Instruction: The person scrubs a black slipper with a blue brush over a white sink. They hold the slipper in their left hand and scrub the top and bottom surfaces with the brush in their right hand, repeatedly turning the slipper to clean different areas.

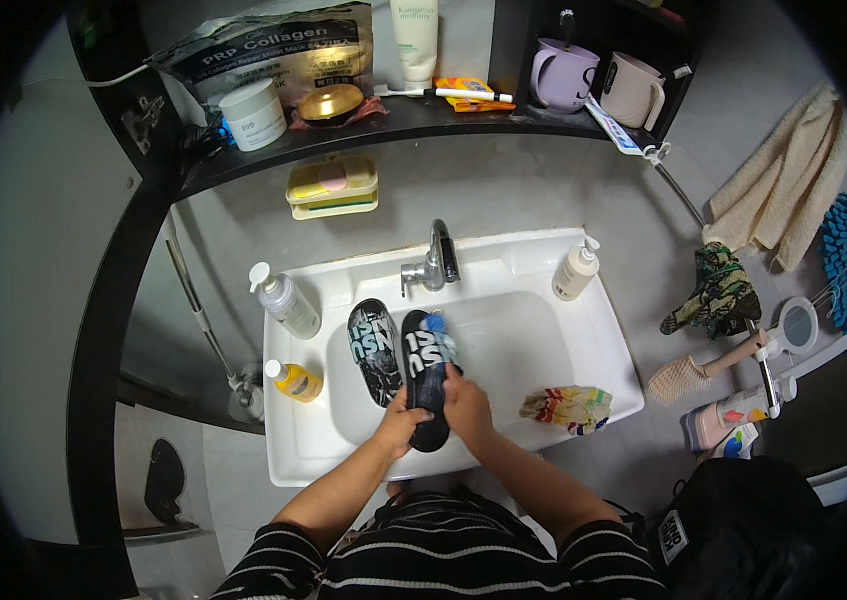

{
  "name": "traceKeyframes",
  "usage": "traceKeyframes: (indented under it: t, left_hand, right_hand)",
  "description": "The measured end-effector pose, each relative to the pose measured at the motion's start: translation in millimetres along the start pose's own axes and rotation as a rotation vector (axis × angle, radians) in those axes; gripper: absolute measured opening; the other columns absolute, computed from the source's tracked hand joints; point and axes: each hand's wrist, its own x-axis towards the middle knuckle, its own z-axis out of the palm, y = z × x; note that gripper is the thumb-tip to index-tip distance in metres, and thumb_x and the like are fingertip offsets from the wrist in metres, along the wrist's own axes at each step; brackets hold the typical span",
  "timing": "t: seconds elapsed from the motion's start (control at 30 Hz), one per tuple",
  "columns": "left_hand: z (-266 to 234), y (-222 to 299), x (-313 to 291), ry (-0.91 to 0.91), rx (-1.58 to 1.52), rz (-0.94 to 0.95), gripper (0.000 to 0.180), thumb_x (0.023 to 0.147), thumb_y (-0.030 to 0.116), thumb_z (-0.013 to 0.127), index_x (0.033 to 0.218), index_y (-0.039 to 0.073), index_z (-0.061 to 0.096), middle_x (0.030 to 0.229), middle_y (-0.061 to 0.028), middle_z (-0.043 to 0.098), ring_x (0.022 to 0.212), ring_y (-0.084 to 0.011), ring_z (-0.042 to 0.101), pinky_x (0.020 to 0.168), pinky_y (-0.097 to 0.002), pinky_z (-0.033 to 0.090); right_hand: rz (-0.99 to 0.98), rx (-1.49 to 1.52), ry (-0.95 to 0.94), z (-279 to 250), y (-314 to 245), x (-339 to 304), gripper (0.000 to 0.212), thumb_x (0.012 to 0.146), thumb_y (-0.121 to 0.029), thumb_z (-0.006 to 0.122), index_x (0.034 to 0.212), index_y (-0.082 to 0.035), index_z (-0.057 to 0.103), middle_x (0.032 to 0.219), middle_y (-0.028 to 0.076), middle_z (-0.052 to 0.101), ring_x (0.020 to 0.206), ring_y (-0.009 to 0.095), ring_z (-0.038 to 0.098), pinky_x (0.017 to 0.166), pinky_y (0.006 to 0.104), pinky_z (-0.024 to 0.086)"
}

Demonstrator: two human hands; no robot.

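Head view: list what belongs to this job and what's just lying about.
In the job:
left hand, gripping black slipper
right hand, at that slipper
second slipper, in the sink
blurred blue item

Lying about:
crumpled patterned cloth
purple mug
white jar
beige mug

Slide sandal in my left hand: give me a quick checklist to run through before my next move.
1. Left hand gripping the held slide sandal: ok, closed on its heel half.
2. Right hand holding the blue scrubber: cannot tell, blurred and partly hidden.
3. Other slide sandal inside the sink: ok, on the left side of the basin.
4. Faucet not running: ok, no stream visible.
5. Sink rim free of loose things: not ok, crumpled patterned cloth at front right, yellow bottle at left.
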Motion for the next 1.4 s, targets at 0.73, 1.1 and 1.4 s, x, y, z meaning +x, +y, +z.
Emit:
traceKeyframes:
  t: [0.73, 1.1, 1.4]
  left_hand:
    - [-0.7, 22.8, 6.4, 0.024, -0.074, -0.121, 0.064, 0.068, -0.008, 0.057, 0.127, 0.014, 0.044, 0.110, -0.0089, 0.059, 0.097, -0.0255, 0.062, 0.085, -0.0386, 0.054]
    - [-31.0, 26.7, 13.7, 0.080, -0.246, -0.185, 0.054, 0.071, -0.007, 0.059, 0.121, 0.011, 0.049, 0.107, -0.0125, 0.062, 0.096, -0.0304, 0.064, 0.086, -0.0464, 0.054]
    - [-32.9, 22.3, 17.1, -0.082, 0.116, -0.141, 0.064, 0.067, -0.014, 0.062, 0.126, 0.010, 0.050, 0.111, -0.0060, 0.063, 0.100, -0.0209, 0.062, 0.089, -0.0361, 0.050]
  right_hand:
    - [-0.010, 0.069, -0.179, -15.5, 11.5, -17.6, 0.039, 0.090, -0.014, 0.054, 0.129, -0.012, 0.053, 0.078, 0.024, 0.061, 0.072, 0.040, 0.061, 0.065, 0.0443, 0.048]
    - [-0.096, -0.018, -0.448, -82.5, -28.2, -19.4, 0.039, 0.091, -0.019, 0.052, 0.130, -0.016, 0.053, 0.075, 0.020, 0.059, 0.066, 0.037, 0.056, 0.062, 0.0454, 0.044]
    - [-0.084, 0.236, -0.250, -71.2, -7.8, 4.9, 0.036, 0.092, -0.014, 0.054, 0.127, -0.011, 0.056, 0.060, 0.016, 0.051, 0.051, 0.018, 0.045, 0.054, 0.0320, 0.040]
